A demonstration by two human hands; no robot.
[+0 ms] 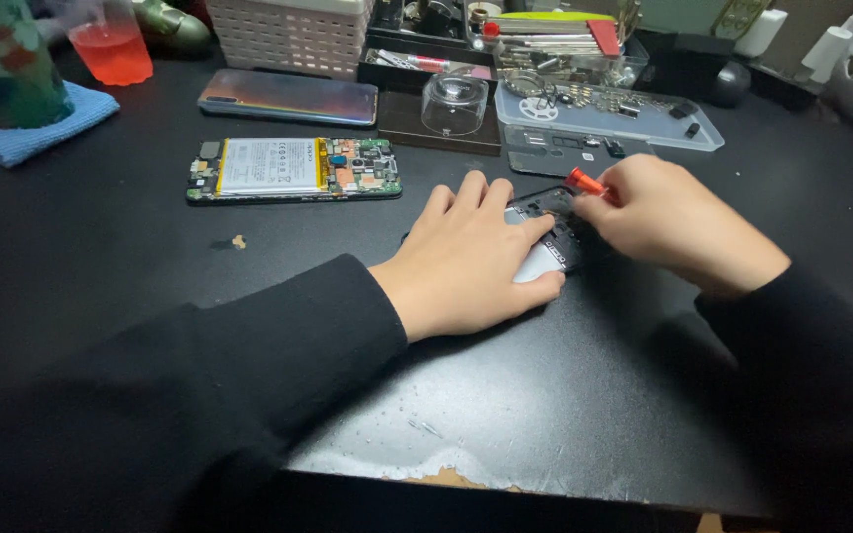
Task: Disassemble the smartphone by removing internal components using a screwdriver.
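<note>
My left hand point(471, 257) lies flat on a dark phone part point(552, 237) with a silver patch, pressing it onto the black table point(565, 395). My right hand point(673, 222) grips a small screwdriver with an orange-red handle point(584, 183), its tip down on the upper end of that part. Most of the part is hidden under both hands. An opened phone point(293, 169) with a white battery and bare circuit boards lies face up to the left, apart from both hands.
A phone back cover point(288, 96) lies beyond the opened phone. A clear dome point(454, 104), a clear tray of small parts point(604, 114), a white basket point(288, 35), a red drink cup point(111, 44) and a blue cloth point(37, 128) line the back. The table's front edge is chipped point(446, 479).
</note>
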